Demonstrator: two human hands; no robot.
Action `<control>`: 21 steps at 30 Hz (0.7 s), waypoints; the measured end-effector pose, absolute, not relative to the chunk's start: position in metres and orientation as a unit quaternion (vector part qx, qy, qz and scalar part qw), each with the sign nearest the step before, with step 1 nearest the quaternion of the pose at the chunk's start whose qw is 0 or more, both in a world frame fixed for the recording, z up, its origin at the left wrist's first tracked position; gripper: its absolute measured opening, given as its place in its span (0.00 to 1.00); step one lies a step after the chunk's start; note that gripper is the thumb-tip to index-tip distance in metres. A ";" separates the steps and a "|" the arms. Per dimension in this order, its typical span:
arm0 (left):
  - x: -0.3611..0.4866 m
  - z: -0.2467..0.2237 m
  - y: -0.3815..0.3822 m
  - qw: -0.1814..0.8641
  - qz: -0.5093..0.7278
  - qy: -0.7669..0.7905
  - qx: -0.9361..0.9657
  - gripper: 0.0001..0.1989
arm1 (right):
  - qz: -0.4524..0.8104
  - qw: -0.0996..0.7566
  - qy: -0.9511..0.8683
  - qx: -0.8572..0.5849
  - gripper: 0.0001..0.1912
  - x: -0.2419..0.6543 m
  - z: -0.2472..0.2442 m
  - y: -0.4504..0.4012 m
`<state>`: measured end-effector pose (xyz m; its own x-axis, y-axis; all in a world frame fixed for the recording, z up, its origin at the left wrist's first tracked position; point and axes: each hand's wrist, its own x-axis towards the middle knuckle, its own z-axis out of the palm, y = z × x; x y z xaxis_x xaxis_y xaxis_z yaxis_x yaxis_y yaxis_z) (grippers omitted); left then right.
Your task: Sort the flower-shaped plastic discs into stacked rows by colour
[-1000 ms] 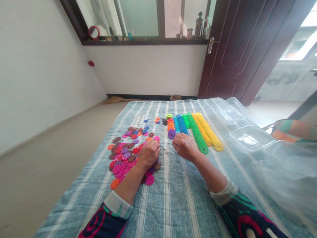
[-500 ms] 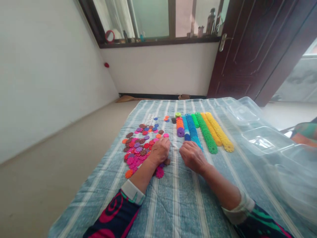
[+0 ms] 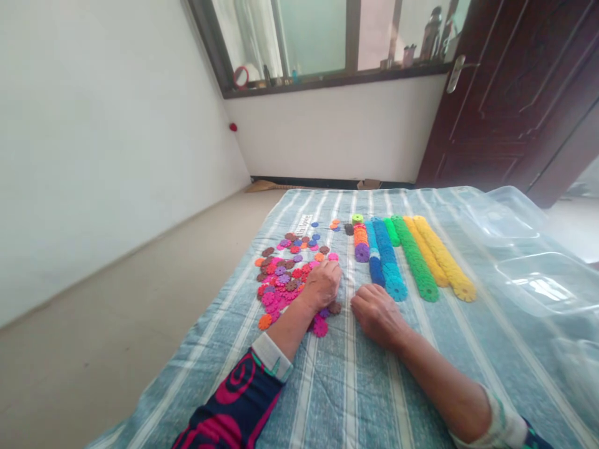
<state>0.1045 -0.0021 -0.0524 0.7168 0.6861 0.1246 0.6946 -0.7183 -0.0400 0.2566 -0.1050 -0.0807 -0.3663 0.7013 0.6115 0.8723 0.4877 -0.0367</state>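
My left hand [image 3: 322, 284] rests at the right edge of a loose pile of notched discs [image 3: 282, 279] in pink, red, brown, purple and orange. Its fingers are bent down, and what they hold, if anything, is hidden. My right hand [image 3: 378, 313] is closed above the cloth, just below the dark blue row [image 3: 377, 270]; its fingertips are hidden. Overlapping discs form rows beyond it: a blue row [image 3: 387, 255], a green row [image 3: 415, 259], a yellow row [image 3: 444, 259] and a short orange row ending in purple [image 3: 361, 237].
Clear plastic containers [image 3: 543, 280] stand on the right side of the striped cloth [image 3: 327, 386]. A printed label [image 3: 304, 224] and a few loose discs [image 3: 335, 224] lie towards the far edge. Beyond are a wall, a window and a dark red door [image 3: 505, 93].
The view has shifted, so the table appears further right. My right hand has drawn back from the blue rows, uncovering their near ends. My left hand stays by the pile.
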 end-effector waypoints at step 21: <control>0.097 -0.042 0.010 0.004 -0.032 -0.366 -0.930 0.08 | -0.119 0.312 -0.802 -0.495 0.13 0.253 -0.083 -0.102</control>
<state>0.0974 0.0100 -0.0418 0.7298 0.6808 0.0630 0.6813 -0.7318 0.0159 0.2531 -0.1021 -0.0834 -0.3154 0.7193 0.6190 0.8683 0.4819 -0.1174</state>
